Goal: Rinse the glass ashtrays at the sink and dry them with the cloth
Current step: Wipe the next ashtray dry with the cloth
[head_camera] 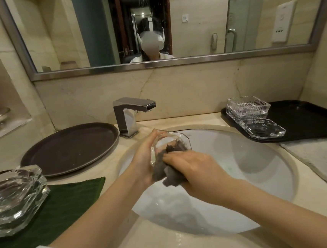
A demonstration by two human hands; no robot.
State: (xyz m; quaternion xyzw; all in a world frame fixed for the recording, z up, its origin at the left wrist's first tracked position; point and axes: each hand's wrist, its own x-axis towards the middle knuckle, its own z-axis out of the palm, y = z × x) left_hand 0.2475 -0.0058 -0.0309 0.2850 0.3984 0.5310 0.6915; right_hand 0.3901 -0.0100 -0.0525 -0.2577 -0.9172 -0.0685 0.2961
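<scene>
Fingers (pixel 155 133) of the left hand (pixel 142 162) curl round the rim of a glass ashtray (pixel 172 141), tilted at frame centre over the sink (pixel 263 174); the right hand (pixel 193 169) presses a bunched grey cloth (pixel 169 173) into it. Wet glass could slip from that edge hold and chip against the basin. More ashtrays wait on the black tray (pixel 308 118) upper right and the green mat (pixel 70 202) lower left
</scene>
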